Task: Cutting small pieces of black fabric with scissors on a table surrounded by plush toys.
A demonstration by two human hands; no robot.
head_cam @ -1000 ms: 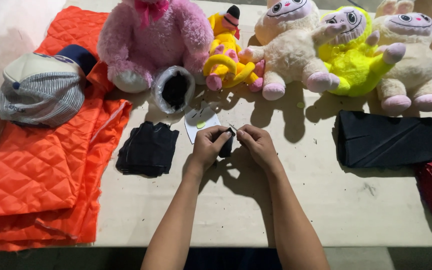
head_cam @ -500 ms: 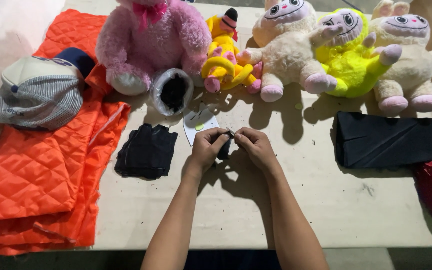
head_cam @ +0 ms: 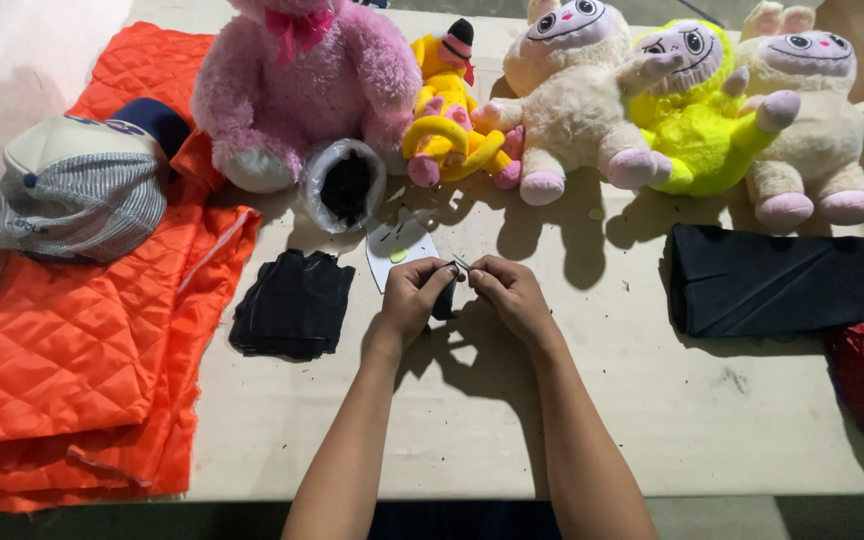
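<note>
Needle (head_cam: 460, 264), thin and pale, shows as a short sliver between the fingertips of both hands, just above the middle of the table (head_cam: 592, 420). The left hand (head_cam: 414, 297) is curled closed, thumb and forefinger pinched at the needle's near end, and a small dark scrap of cloth (head_cam: 444, 300) sits under its fingers. The right hand (head_cam: 508, 292) is also closed, pinching from the other side; whether it grips the needle itself or a thread is too small to tell. The two hands touch at the fingertips.

Just beyond them lies a white card (head_cam: 399, 247). To the left, a folded black cloth (head_cam: 292, 303) lies flat beside an orange quilted jacket (head_cam: 82, 330) that bears a striped cap (head_cam: 77, 190). A pink plush bear (head_cam: 302, 85), a yellow toy (head_cam: 447, 110) and three big-eyed plush dolls (head_cam: 692, 110) line the far edge. A folded dark garment (head_cam: 782, 285) lies well to the right.
</note>
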